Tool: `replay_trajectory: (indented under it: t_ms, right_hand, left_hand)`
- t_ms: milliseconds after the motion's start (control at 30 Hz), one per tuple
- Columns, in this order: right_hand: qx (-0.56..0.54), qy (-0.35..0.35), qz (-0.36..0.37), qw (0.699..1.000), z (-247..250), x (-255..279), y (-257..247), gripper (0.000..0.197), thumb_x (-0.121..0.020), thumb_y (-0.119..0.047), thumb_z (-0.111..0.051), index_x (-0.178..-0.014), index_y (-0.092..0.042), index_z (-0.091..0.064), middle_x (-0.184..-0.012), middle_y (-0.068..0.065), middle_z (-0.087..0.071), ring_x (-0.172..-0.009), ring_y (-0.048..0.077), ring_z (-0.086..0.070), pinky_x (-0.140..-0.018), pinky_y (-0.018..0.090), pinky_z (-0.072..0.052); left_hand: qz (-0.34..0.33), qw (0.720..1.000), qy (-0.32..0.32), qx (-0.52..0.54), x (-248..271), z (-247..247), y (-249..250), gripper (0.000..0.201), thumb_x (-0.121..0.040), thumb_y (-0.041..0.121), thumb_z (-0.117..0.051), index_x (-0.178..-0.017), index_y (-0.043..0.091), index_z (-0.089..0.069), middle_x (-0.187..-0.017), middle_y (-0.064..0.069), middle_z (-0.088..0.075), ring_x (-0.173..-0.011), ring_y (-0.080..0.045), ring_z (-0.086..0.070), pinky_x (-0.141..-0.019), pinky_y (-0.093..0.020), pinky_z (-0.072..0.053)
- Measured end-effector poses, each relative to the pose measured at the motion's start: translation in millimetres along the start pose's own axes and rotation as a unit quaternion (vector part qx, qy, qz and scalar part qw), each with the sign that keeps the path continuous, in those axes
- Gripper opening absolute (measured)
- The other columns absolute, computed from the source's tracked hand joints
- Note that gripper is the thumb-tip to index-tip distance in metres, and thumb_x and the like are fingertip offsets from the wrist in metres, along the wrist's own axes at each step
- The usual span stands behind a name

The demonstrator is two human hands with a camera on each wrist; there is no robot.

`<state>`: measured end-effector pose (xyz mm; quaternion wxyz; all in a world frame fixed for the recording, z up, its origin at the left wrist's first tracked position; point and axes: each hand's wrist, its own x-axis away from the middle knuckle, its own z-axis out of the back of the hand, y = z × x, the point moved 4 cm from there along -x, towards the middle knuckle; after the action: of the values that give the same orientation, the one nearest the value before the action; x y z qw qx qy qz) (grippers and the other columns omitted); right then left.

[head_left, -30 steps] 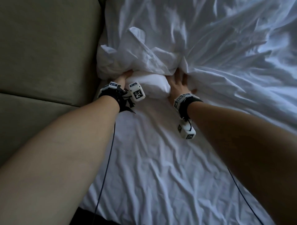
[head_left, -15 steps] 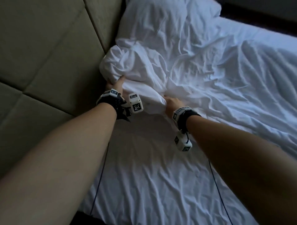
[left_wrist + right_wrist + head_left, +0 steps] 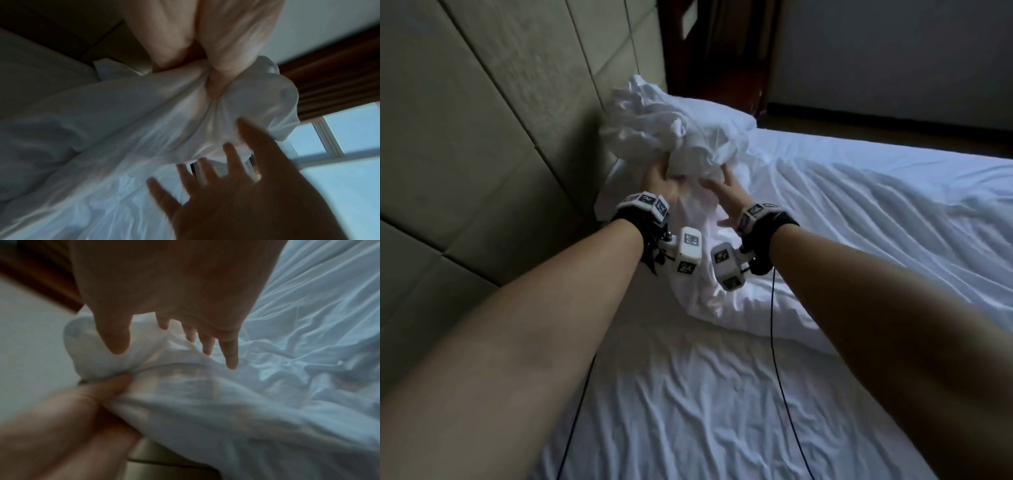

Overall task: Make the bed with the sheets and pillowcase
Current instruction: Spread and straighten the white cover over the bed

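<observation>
Your left hand [image 3: 661,181] grips the bunched sheet [image 3: 671,133] beside the padded headboard [image 3: 500,120], your right hand [image 3: 726,192] spread open against it, pillow [image 3: 722,116] just behind.

padded headboard [image 3: 493,144] close on the left, bunched sheet [image 3: 674,137] ahead, flat mattress sheet [image 3: 722,411] open below the arms

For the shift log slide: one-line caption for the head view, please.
Left hand grips bunched white sheet near padded headboard; right hand open against it.

Padded headboard [image 3: 482,137], dim window [image 3: 349,129]
</observation>
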<state>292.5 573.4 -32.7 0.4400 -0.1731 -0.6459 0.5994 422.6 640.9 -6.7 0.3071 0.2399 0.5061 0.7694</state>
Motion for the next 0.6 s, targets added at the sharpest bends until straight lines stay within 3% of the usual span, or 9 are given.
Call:
replay_trajectory:
  t_ms: [67, 100, 200, 267, 300, 367, 433, 500, 600]
  right_hand:
    - [-0.072, -0.002, -0.009, 0.997, 33.4, 15.2, -11.0, 0.087, -0.071, -0.060, -0.067, -0.143, -0.038, -0.024, -0.147, -0.001, -0.038, -0.128, 0.032, -0.042, -0.081, 0.059, -0.050]
    - [-0.101, 0.002, -0.008, 0.995, 52.3, 23.2, -13.7, 0.093, -0.064, -0.062, -0.072, -0.141, -0.039, -0.026, -0.143, -0.002, -0.042, -0.124, 0.031, -0.046, -0.078, 0.062, -0.050]
    - [-0.157, 0.015, -0.006, 0.988, 115.1, 42.8, -8.7, 0.102, -0.052, -0.060, -0.085, -0.137, -0.038, -0.033, -0.135, -0.001, -0.052, -0.116, 0.028, -0.054, -0.070, 0.065, -0.051]
    - [-0.166, 0.011, -0.008, 0.986, 160.0, 61.7, -4.6, 0.097, -0.046, -0.057, -0.090, -0.130, -0.025, -0.053, -0.124, 0.004, -0.063, -0.113, 0.028, -0.060, -0.070, 0.059, -0.055]
    - [-0.175, 0.011, -0.004, 0.985, 184.2, 71.8, -1.7, 0.087, -0.049, -0.053, -0.090, -0.124, -0.019, -0.060, -0.118, 0.006, -0.067, -0.112, 0.027, -0.062, -0.071, 0.057, -0.056]
    - [-0.214, 0.020, 0.017, 0.977, 238.7, 88.8, 10.0, 0.068, -0.063, -0.043, -0.087, -0.119, -0.014, -0.064, -0.113, 0.009, -0.070, -0.110, 0.028, -0.064, -0.077, 0.057, -0.056]
    - [-0.248, 0.028, 0.026, 0.968, 296.9, 108.6, 26.5, 0.059, -0.072, -0.038, -0.083, -0.122, -0.013, -0.063, -0.116, 0.011, -0.069, -0.110, 0.030, -0.064, -0.082, 0.058, -0.054]
    - [-0.264, 0.041, 0.021, 0.963, 352.8, 124.0, 52.2, 0.053, -0.080, -0.036, -0.077, -0.124, -0.013, -0.062, -0.120, 0.011, -0.067, -0.111, 0.032, -0.064, -0.085, 0.056, -0.054]
    - [-0.260, 0.072, -0.032, 0.962, 409.8, 150.1, 102.5, 0.043, -0.086, -0.039, -0.070, -0.123, -0.018, -0.064, -0.122, 0.008, -0.067, -0.108, 0.029, -0.065, -0.085, 0.049, -0.056]
  left_hand:
    - [-0.025, 0.997, -0.054, -0.046, 20.7, -34.7, 25.3, 0.037, -0.090, 0.003, -0.061, -0.127, 0.003, -0.057, -0.103, 0.001, -0.056, -0.095, -0.013, -0.052, -0.084, -0.024, -0.048]
    - [-0.033, 0.996, -0.066, -0.056, 31.1, -51.3, 37.9, 0.039, -0.089, 0.003, -0.062, -0.128, 0.004, -0.057, -0.104, 0.002, -0.056, -0.097, -0.013, -0.052, -0.087, -0.026, -0.046]
    - [-0.063, 0.991, -0.093, -0.068, 61.8, -107.5, 75.9, 0.034, -0.089, 0.001, -0.061, -0.124, 0.002, -0.060, -0.101, 0.001, -0.056, -0.094, -0.012, -0.051, -0.078, -0.018, -0.039]
    - [-0.088, 0.988, -0.106, -0.064, 87.0, -151.1, 106.9, 0.020, -0.088, 0.008, -0.060, -0.106, 0.013, -0.067, -0.091, 0.002, -0.062, -0.089, -0.015, -0.056, -0.070, -0.020, -0.043]
    - [-0.105, 0.986, -0.116, -0.059, 97.6, -173.5, 121.9, 0.014, -0.085, 0.018, -0.061, -0.096, 0.025, -0.068, -0.086, 0.002, -0.066, -0.087, -0.017, -0.061, -0.071, -0.023, -0.049]
    - [-0.136, 0.973, -0.163, -0.091, 114.1, -226.0, 147.8, 0.021, -0.077, 0.032, -0.061, -0.097, 0.037, -0.066, -0.091, 0.002, -0.071, -0.091, -0.018, -0.066, -0.084, -0.028, -0.053]
    - [-0.165, 0.953, -0.220, -0.127, 132.2, -282.3, 169.2, 0.035, -0.076, 0.031, -0.062, -0.111, 0.028, -0.067, -0.099, 0.001, -0.070, -0.094, -0.014, -0.063, -0.088, -0.024, -0.049]
    - [-0.197, 0.931, -0.262, -0.157, 153.2, -337.3, 186.4, 0.044, -0.071, 0.036, -0.057, -0.111, 0.022, -0.068, -0.101, -0.001, -0.072, -0.095, -0.015, -0.065, -0.088, -0.024, -0.050]
    - [-0.213, 0.891, -0.332, -0.225, 179.2, -414.5, 176.8, 0.032, -0.081, 0.013, -0.057, -0.111, 0.016, -0.068, -0.107, -0.005, -0.070, -0.101, -0.019, -0.062, -0.088, -0.020, -0.045]
